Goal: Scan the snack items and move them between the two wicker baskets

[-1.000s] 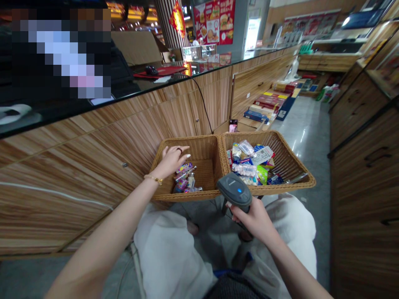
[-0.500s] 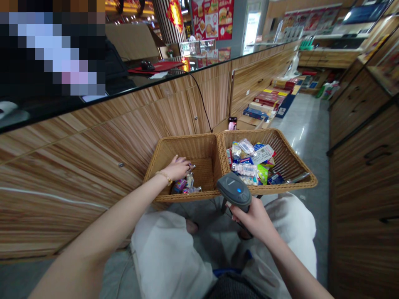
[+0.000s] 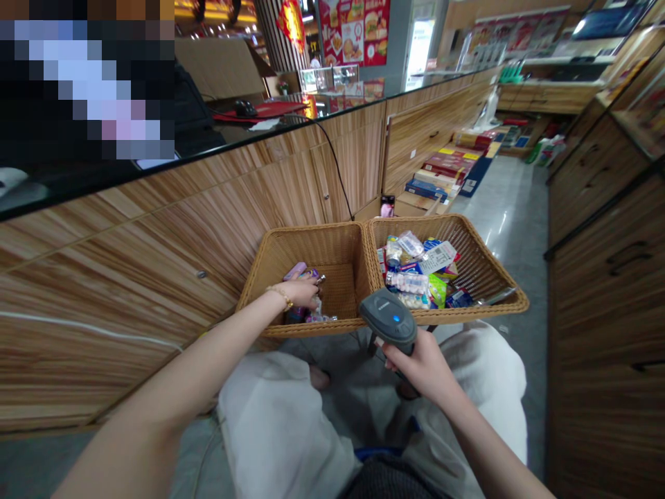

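Observation:
My left hand is down inside the left wicker basket, its fingers closed on a small purple snack packet that sticks up above the knuckles. A few more small packets lie under the hand on the basket's floor. My right hand grips a grey barcode scanner with a blue light on top, held over my lap just in front of the baskets. The right wicker basket is heaped with several wrapped snacks.
A long wooden counter with a dark glass top runs along the left; a black cable hangs down it behind the baskets. Wooden cabinets line the right. Boxed goods sit on a low shelf farther along the tiled aisle.
My left hand went from flat and open above the left basket down into it and closed on a purple packet, which now lifts slightly. The scanner hand has barely moved.

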The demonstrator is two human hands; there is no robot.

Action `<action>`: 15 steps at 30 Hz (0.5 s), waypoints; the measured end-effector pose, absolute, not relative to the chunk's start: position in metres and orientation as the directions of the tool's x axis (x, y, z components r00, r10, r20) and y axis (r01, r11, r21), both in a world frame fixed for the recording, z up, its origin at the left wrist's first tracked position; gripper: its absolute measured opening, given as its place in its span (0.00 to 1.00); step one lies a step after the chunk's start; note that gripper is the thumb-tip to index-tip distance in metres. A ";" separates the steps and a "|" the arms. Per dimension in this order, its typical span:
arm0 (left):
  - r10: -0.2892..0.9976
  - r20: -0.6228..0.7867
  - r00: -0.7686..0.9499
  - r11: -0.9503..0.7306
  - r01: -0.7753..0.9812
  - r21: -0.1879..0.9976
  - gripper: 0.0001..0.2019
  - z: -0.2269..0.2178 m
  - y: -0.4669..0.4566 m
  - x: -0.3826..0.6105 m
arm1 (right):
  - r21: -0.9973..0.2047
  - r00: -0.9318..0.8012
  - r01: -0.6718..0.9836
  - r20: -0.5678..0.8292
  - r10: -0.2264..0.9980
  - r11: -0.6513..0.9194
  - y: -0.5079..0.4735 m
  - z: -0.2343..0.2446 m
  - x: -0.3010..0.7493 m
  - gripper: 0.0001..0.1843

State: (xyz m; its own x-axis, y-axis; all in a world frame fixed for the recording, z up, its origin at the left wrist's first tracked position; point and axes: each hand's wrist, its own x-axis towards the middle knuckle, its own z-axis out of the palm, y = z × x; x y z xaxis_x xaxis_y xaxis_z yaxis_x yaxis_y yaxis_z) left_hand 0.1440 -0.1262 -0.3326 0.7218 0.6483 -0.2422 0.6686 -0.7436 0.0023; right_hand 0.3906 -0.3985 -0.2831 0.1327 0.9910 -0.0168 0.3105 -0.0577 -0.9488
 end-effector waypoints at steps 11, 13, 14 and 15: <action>0.682 -0.377 0.626 -0.692 0.720 -0.057 0.14 -0.306 -0.135 0.146 | -0.953 0.127 0.297 -0.019 0.992 -0.057 -0.401 -0.280 0.389 0.10; 0.676 -0.397 0.621 -0.693 0.719 -0.055 0.13 -0.301 -0.138 0.144 | -0.954 0.126 0.294 -0.018 0.992 -0.054 -0.401 -0.279 0.389 0.10; 0.670 -0.410 0.619 -0.696 0.716 -0.056 0.12 -0.298 -0.140 0.144 | -0.955 0.124 0.291 -0.016 0.992 -0.052 -0.401 -0.279 0.389 0.09; 0.664 -0.422 0.617 -0.699 0.712 -0.060 0.11 -0.295 -0.141 0.143 | -0.956 0.122 0.290 -0.015 0.992 -0.050 -0.400 -0.279 0.389 0.09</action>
